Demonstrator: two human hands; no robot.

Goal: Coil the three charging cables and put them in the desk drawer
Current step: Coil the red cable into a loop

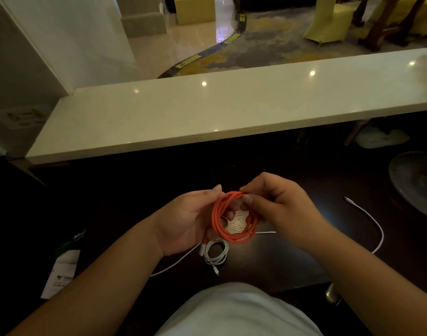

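Orange cable coil (234, 221) in both hands

Both your forearms are bare up to the frame's bottom edge, with no sleeve showing. Your left hand (188, 221) and right hand (278, 209) wear no gloves, rings or watch, and the nails look short and unpainted. At the bottom centre, a pale, plain garment (236, 311) covers your body, smooth and without visible print
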